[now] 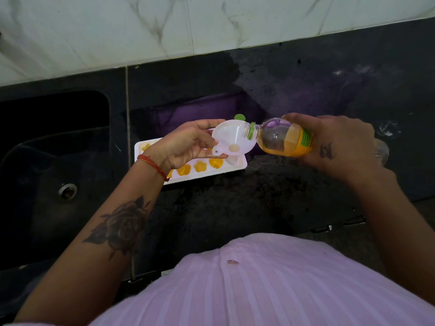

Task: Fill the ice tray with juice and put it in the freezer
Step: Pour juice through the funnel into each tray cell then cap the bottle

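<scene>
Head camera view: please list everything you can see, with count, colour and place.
Ice tray: one, white, on the counter under the funnel; several moulds hold orange juice.
Funnel: one, translucent white, above the tray's right end.
Juice bottle: one, clear with green neck ring and label, tipped with its mouth at the funnel.
Bottle cap: one, green, behind the funnel.
Sink: one, dark, left.
Counter: one, black.
Wall tiles: white marbled, behind.
Left hand: holds the funnel.
Right hand: grips the bottle.

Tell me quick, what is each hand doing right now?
Left hand: holds the white funnel over the ice tray.
Right hand: grips the juice bottle, tipped with its mouth at the funnel.
</scene>
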A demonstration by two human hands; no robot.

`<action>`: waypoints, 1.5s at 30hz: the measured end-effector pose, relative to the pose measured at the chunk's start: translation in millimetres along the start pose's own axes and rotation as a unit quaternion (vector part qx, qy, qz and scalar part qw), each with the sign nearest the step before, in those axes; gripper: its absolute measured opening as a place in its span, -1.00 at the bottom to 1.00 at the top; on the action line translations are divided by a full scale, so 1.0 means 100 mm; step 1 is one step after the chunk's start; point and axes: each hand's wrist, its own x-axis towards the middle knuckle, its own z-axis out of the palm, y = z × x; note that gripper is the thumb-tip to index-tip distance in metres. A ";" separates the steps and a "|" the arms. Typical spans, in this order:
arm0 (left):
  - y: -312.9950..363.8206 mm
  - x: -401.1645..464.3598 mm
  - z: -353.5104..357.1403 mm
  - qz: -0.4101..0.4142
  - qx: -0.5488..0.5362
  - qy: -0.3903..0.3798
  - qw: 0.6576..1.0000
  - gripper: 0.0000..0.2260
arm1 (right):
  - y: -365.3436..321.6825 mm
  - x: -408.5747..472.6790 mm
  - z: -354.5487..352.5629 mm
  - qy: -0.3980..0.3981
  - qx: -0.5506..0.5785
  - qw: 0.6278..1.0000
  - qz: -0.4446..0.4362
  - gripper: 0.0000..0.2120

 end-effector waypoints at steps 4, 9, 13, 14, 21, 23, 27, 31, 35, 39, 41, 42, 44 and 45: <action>0.01 0.01 0.02 -0.001 0.006 0.005 1.000 -0.54 | 0.01 0.00 0.01 0.014 -0.015 1.000 -0.002 -0.39; 0.02 0.00 0.02 -0.006 0.009 0.006 1.000 -0.55 | 0.00 0.02 0.02 0.020 -0.034 0.999 0.000 -0.39; 0.01 0.01 0.01 -0.001 0.019 0.006 1.000 -0.56 | 0.01 0.03 0.02 0.019 -0.040 0.999 -0.001 -0.38; 0.01 0.01 0.01 -0.001 0.020 0.006 1.000 -0.56 | 0.01 0.03 0.02 0.019 -0.039 0.999 -0.002 -0.37; 0.02 0.02 0.00 -0.006 0.013 0.006 1.000 -0.53 | 0.02 0.03 0.01 0.018 -0.040 0.999 -0.003 -0.37; 0.02 0.02 0.00 -0.008 0.013 0.006 1.000 -0.53 | 0.02 0.03 0.01 0.020 -0.035 0.999 -0.003 -0.36; 0.02 0.04 -0.01 -0.006 0.024 0.012 1.000 -0.53 | 0.04 0.03 0.02 0.027 -0.038 0.999 -0.007 -0.36; 0.02 0.04 -0.02 -0.005 0.025 0.011 1.000 -0.54 | 0.04 0.02 0.03 0.030 -0.031 0.999 -0.006 -0.36; 0.02 0.04 -0.02 -0.003 0.023 0.013 1.000 -0.54 | 0.04 0.03 0.02 0.019 -0.023 1.000 -0.002 -0.34; 0.04 0.03 -0.03 -0.001 0.023 0.011 1.000 -0.54 | 0.03 0.04 0.02 0.015 -0.020 1.000 -0.007 -0.34; 0.04 0.03 -0.04 -0.002 0.023 0.009 1.000 -0.55 | 0.03 0.05 0.02 0.015 -0.022 1.000 -0.008 -0.35; 0.04 0.03 -0.04 -0.001 0.022 0.008 1.000 -0.55 | 0.03 0.05 0.02 0.014 -0.025 1.000 -0.007 -0.36; 0.04 0.03 -0.05 -0.002 0.018 0.004 1.000 -0.56 | 0.03 0.07 0.01 0.013 -0.027 1.000 -0.006 -0.36; 0.04 0.03 -0.05 -0.003 0.014 0.003 1.000 -0.56 | 0.03 0.07 0.01 0.012 -0.028 1.000 -0.005 -0.36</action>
